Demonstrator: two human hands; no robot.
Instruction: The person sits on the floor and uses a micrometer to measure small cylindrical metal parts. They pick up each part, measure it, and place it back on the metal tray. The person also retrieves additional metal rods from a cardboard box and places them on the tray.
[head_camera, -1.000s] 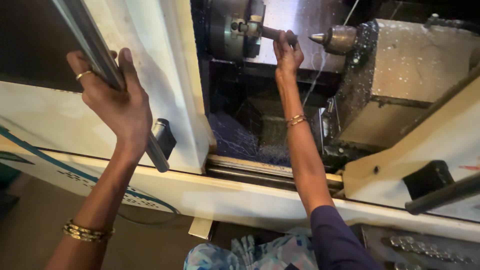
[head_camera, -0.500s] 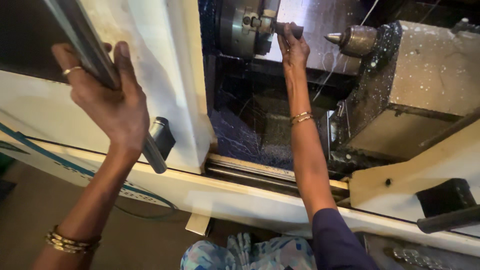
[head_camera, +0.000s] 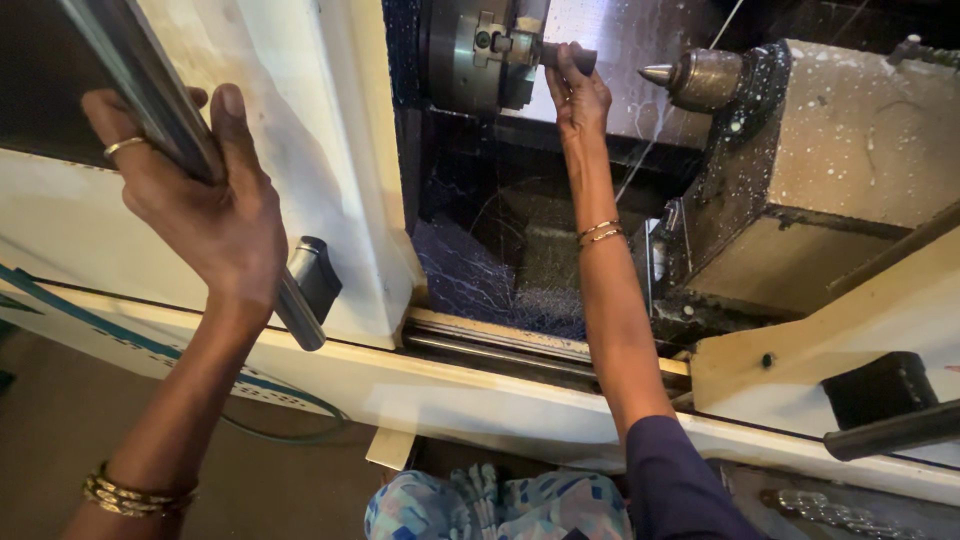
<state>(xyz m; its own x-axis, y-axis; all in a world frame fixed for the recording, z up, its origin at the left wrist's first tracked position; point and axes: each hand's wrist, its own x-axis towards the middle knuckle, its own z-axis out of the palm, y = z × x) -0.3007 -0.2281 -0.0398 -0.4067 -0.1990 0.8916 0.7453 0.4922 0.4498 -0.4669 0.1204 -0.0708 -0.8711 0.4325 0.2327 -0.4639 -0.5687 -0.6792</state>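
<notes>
Hands first: I see my left hand (head_camera: 200, 215) wrapped around the long steel door handle (head_camera: 150, 110), fingers curled over the bar and thumb pressed up along its near side, a ring on one finger and bangles at the wrist. That bar runs slantwise down the cream sliding door (head_camera: 300, 130) to a black end bracket (head_camera: 318, 275) just below my grip.

My right hand (head_camera: 578, 98) reaches deep into the open machine, arm stretched straight, two thin bangles on the forearm. Its fingers are closed round a short dark metal rod (head_camera: 572, 57) that sticks out sideways from the chuck (head_camera: 475, 50). The rod's near end shows past my fingers; its other end sits between the chuck's stepped steel clamps. I cannot tell how firmly the chuck grips it.

Just to the right of the rod, apart from it, a pointed centre (head_camera: 695, 78) faces the rod's free end, mounted on a grey block (head_camera: 850, 140) speckled with chips. Below my arm lies a heap of fine metal shavings (head_camera: 470, 280) in the machine bed. A second black handle (head_camera: 890, 430) shows at the lower right.
</notes>
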